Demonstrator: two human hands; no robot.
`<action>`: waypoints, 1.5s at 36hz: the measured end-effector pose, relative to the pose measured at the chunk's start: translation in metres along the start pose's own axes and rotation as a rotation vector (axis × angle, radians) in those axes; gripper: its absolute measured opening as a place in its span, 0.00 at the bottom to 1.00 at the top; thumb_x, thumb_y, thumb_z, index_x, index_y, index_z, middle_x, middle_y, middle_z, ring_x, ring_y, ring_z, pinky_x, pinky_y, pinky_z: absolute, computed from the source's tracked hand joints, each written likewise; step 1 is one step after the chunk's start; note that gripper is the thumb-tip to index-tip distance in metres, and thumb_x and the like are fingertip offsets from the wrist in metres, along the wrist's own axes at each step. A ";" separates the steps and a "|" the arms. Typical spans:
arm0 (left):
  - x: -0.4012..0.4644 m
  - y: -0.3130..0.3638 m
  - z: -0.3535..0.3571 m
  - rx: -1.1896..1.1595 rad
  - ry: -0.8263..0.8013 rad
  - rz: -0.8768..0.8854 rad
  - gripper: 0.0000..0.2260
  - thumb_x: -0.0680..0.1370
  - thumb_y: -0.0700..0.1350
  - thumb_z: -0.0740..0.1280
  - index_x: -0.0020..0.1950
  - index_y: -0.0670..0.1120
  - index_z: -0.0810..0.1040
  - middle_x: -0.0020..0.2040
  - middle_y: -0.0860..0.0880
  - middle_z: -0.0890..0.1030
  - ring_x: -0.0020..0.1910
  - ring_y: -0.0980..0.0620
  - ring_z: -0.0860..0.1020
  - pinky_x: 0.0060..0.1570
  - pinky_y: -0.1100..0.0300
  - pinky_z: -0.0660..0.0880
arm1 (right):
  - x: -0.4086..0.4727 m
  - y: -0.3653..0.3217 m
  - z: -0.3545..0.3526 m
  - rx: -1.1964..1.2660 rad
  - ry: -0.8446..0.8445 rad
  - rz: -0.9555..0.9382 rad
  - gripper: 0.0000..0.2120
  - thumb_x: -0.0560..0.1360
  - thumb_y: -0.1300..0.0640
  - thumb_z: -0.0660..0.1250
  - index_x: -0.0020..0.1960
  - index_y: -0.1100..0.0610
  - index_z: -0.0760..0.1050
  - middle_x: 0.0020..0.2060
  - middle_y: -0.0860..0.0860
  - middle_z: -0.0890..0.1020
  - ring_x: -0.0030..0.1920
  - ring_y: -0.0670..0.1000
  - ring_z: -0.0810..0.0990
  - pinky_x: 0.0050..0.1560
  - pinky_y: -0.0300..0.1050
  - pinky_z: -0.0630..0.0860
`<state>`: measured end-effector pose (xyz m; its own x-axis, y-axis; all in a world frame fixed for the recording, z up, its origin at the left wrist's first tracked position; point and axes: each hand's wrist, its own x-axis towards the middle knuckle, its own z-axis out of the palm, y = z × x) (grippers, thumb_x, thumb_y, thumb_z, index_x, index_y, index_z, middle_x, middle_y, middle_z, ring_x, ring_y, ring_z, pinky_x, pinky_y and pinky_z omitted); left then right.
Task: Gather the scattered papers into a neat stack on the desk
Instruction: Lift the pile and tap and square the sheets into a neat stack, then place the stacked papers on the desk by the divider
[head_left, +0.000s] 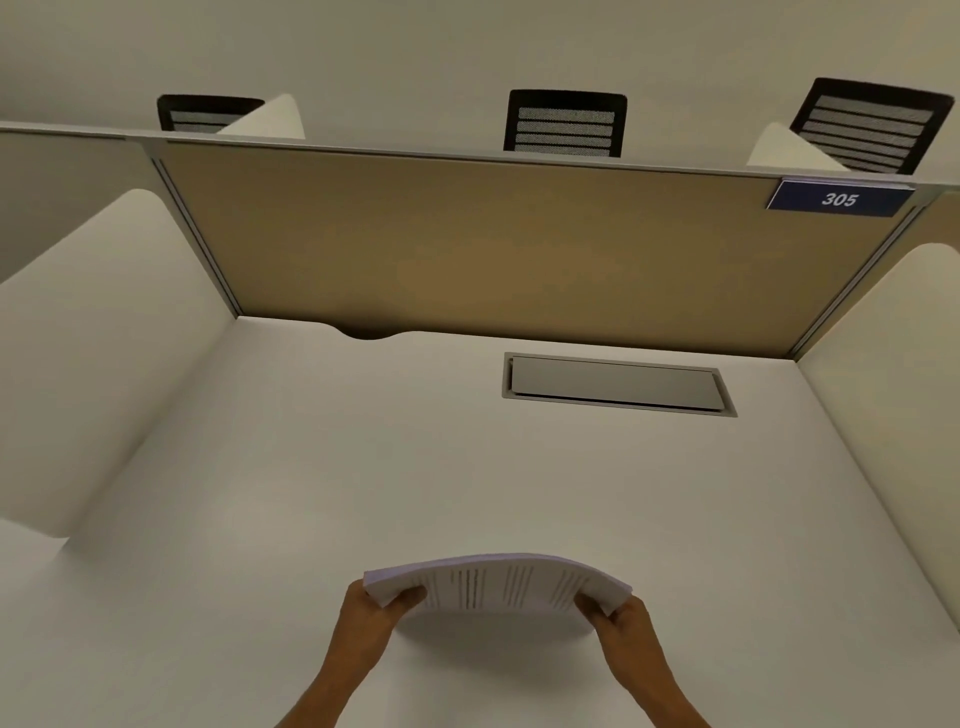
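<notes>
We held the stack of papers (496, 584) with both hands in the lower middle of the frame. Our left hand (371, 616) closed on the left edge of the stack, thumb on top, and our right hand (626, 623) closed on the right edge in the same way. The papers bent upward in the middle like an arch — printed lines of text were visible on the top sheet, too small to read. The stack was above the white counter (311, 467) and its shadow fell on the counter just below it; we could not tell whether its lower edge touched the surface.

Further back, right of centre, a grey rectangular cover plate (615, 383) sat in the counter. Behind it stood a tan partition (493, 244) with a blue sign (839, 199) reading 305 in the upper right. Three black mesh chairs (565, 124) showed over the partition — all well apart from our hands.
</notes>
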<state>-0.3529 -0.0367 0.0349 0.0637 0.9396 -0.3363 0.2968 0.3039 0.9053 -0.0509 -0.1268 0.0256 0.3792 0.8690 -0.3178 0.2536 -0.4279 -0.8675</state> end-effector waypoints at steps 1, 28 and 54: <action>0.000 0.000 0.000 0.002 0.003 -0.001 0.13 0.71 0.38 0.77 0.45 0.57 0.83 0.40 0.56 0.87 0.42 0.58 0.84 0.39 0.68 0.77 | 0.001 0.001 -0.001 -0.011 0.002 0.009 0.11 0.79 0.61 0.68 0.50 0.45 0.81 0.37 0.40 0.86 0.39 0.35 0.82 0.39 0.27 0.76; 0.022 0.087 -0.044 0.372 -0.613 0.109 0.10 0.72 0.53 0.75 0.50 0.50 0.85 0.49 0.53 0.87 0.46 0.53 0.86 0.49 0.55 0.83 | 0.084 -0.159 -0.060 -0.497 -0.731 -0.137 0.09 0.77 0.52 0.69 0.52 0.54 0.84 0.49 0.51 0.87 0.47 0.50 0.88 0.52 0.47 0.84; 0.027 0.049 -0.066 -0.372 0.026 0.001 0.09 0.75 0.47 0.73 0.53 0.48 0.83 0.50 0.45 0.88 0.45 0.41 0.87 0.43 0.48 0.84 | 0.066 -0.143 0.045 0.252 -0.688 0.157 0.15 0.83 0.53 0.61 0.62 0.58 0.80 0.57 0.57 0.85 0.58 0.59 0.84 0.58 0.56 0.82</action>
<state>-0.3995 0.0135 0.0870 0.0381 0.9421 -0.3332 -0.0702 0.3351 0.9395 -0.1020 0.0029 0.1113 -0.2692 0.7968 -0.5410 -0.0005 -0.5619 -0.8272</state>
